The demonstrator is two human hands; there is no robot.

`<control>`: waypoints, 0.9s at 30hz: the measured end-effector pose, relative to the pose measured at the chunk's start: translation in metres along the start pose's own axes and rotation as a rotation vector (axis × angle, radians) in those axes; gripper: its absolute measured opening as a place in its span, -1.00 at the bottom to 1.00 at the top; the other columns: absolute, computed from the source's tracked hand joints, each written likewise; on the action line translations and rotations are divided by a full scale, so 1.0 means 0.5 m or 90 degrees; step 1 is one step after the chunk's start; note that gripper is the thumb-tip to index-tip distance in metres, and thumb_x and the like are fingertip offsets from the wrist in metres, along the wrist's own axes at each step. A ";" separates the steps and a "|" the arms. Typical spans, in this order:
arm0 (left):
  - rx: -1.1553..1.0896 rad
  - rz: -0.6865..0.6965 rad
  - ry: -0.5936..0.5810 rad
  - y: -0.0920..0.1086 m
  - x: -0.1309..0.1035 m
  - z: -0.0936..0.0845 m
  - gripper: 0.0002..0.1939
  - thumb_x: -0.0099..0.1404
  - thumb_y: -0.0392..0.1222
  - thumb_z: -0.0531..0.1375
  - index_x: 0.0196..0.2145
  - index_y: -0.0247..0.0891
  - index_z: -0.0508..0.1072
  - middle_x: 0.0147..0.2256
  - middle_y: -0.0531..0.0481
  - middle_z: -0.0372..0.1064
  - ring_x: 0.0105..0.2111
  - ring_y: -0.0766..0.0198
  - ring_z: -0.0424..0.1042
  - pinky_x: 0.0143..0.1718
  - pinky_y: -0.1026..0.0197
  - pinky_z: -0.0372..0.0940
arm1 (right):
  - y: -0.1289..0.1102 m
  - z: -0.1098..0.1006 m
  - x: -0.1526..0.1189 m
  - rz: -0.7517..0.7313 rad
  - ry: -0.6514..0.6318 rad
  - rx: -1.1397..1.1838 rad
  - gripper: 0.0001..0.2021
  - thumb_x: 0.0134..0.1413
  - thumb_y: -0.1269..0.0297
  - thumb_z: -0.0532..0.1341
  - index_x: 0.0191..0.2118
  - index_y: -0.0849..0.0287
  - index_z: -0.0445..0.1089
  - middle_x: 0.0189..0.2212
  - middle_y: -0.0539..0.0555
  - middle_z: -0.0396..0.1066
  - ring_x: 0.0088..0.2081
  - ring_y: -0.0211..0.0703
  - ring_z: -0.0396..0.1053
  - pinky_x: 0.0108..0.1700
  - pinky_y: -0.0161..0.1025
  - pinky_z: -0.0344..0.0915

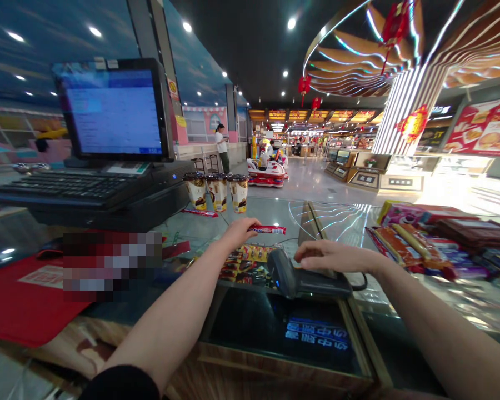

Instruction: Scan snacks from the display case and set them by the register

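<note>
My left hand [240,232] is closed on the near end of a slim red candy pack [274,229], just above the glass counter. Fingers slightly bent and apart, my right hand [331,256] hovers at a dark grey barcode scanner [289,272]. Whether its fingertips touch the scanner I cannot tell. The scanner rests in its base on the counter, with a blue light lit. Behind my left hand stand three lidded snack cups [217,193] in a row. A second red pack [200,212] lies at their foot.
To the left are a lit monitor [116,114], a keyboard [66,186] and a red mat [33,300]. Wrapped bars and snack packs [425,250] are piled on the right. A dark panel [275,328] lies nearest me. Beyond the counter stands a person [221,147].
</note>
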State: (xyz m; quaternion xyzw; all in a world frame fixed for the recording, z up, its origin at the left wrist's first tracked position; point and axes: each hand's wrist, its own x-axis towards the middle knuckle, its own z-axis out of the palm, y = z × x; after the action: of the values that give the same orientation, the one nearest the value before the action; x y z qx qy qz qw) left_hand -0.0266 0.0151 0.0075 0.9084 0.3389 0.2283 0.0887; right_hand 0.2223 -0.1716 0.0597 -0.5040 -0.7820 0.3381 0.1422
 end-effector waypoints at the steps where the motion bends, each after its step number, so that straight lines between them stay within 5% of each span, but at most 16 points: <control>1: 0.003 -0.005 -0.007 0.000 0.000 0.001 -0.77 0.19 -0.28 0.22 -0.16 -0.19 0.50 -0.20 -0.02 0.48 -0.18 0.18 0.42 -0.11 0.18 0.28 | 0.014 -0.002 0.012 -0.010 0.048 0.000 -0.61 0.19 -0.03 0.08 -0.11 0.19 0.40 -0.25 0.07 0.43 -0.22 -0.14 0.35 -0.17 -0.23 0.25; 4: 0.006 -0.012 -0.017 0.001 0.000 0.002 -0.77 0.19 -0.27 0.22 -0.16 -0.20 0.50 -0.20 -0.02 0.49 -0.17 0.17 0.42 -0.11 0.18 0.28 | 0.061 0.000 0.054 -0.010 0.186 -0.037 -0.67 0.19 0.07 0.11 -0.10 0.20 0.42 -0.23 0.10 0.47 -0.21 -0.11 0.38 -0.13 -0.16 0.28; 7: 0.004 -0.012 -0.023 -0.001 0.000 0.003 -0.76 0.20 -0.26 0.21 -0.14 -0.19 0.50 -0.19 -0.02 0.49 -0.16 0.17 0.42 -0.11 0.19 0.28 | 0.086 0.006 0.091 0.003 0.219 -0.063 -0.67 0.15 0.22 0.14 0.01 0.20 0.40 -0.11 0.15 0.48 -0.14 -0.08 0.41 -0.03 -0.12 0.29; 19: 0.069 -0.052 -0.039 -0.001 -0.007 0.018 -0.61 0.27 -0.21 0.14 0.06 -0.12 0.44 -0.04 -0.12 0.41 -0.01 0.12 0.37 0.08 0.09 0.22 | 0.016 0.014 0.164 0.093 0.129 -0.194 -0.58 0.14 0.30 0.13 0.11 0.27 0.41 -0.18 0.18 0.53 -0.15 -0.01 0.45 -0.07 -0.17 0.29; 27: 0.139 -0.228 -0.070 0.008 -0.036 -0.043 -0.35 0.19 -0.07 0.22 0.22 -0.14 0.22 0.14 -0.26 0.18 0.16 -0.13 0.19 0.11 -0.08 0.17 | 0.001 0.014 0.189 0.098 0.110 -0.143 -0.54 0.13 0.29 0.16 0.15 0.29 0.33 0.05 0.22 0.41 0.01 -0.03 0.38 0.04 -0.19 0.26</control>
State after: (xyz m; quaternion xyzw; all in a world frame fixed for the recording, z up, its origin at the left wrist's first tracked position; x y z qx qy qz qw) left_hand -0.0465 0.0004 0.0211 0.8488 0.5125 0.1211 0.0473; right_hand 0.1759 -0.0904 0.0433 -0.6024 -0.7586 0.2139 0.1258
